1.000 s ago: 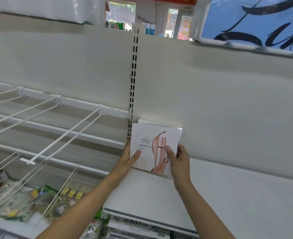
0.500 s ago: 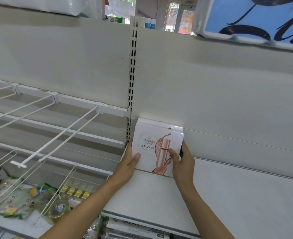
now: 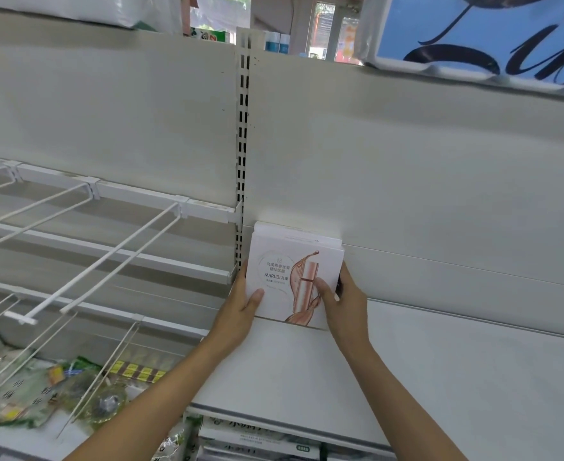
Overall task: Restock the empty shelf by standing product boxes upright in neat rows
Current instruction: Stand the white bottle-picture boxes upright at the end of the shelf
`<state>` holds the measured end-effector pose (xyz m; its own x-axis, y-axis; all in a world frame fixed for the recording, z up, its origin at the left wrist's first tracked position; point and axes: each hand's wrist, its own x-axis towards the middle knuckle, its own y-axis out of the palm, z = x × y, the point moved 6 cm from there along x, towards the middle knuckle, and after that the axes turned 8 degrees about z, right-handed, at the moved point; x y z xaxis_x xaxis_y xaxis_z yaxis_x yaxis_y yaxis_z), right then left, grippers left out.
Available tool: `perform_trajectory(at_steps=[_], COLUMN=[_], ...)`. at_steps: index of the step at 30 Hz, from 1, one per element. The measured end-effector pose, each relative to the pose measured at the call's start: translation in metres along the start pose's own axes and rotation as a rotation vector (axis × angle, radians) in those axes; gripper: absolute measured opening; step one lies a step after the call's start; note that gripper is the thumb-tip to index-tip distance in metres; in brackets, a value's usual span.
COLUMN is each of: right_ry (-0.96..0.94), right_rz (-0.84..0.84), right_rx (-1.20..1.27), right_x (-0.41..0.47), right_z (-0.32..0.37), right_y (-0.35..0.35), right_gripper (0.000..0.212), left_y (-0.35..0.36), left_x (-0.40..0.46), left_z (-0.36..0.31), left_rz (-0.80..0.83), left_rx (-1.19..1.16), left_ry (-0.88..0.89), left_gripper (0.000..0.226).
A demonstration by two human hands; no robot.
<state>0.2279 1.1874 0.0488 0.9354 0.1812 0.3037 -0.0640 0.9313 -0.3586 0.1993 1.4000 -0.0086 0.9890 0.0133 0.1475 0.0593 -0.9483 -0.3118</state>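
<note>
at shelf [image 3: 440,367] back-left corner, left hand [image 3: 240,302] and right hand [image 3: 348,302] grip upright boxes [image 3: 293,277].

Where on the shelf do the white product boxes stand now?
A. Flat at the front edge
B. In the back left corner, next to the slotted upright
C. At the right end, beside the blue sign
B: the boxes stand upright against the back panel beside the slotted upright, held by both hands.
</note>
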Motion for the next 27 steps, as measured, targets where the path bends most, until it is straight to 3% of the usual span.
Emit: perform_trajectory(at_steps=[2, 4, 7, 12, 18, 27], right_ry=[-0.001, 0.002, 0.007, -0.04, 0.004, 0.046], right_rz=[0.048, 0.101, 0.064, 0.049, 0.032, -0.059], right_rx=[-0.017, -0.028, -0.119, -0.221, -0.348, -0.461], right_x=[0.001, 0.0, -0.005, -0.039, -0.097, -0.2], right_z=[0.001, 0.002, 0.007, 0.026, 0.03, 0.008], right_y=[-0.004, -0.015, -0.053, -0.125, -0.206, -0.355], right_gripper=[0.044, 0.051, 0.054, 0.032, 0.036, 0.044], left_y=[-0.004, -0.014, -0.02, 0.032, 0.134, 0.309], left_x=[-0.006, -0.017, -0.036, -0.034, -0.022, -0.06], left_z=[-0.007, -0.02, -0.058, -0.119, -0.161, -0.229], left_rz=[-0.064, -0.239, -0.391, -0.06, 0.287, 0.499], left_rx=[0.019, 0.147, 0.309, 0.408, 0.267, 0.147], left_ry=[0.032, 0.094, 0.309, 0.575, 0.481, 0.503], left_gripper=[0.069, 0.065, 0.048, 0.035, 0.038, 0.038])
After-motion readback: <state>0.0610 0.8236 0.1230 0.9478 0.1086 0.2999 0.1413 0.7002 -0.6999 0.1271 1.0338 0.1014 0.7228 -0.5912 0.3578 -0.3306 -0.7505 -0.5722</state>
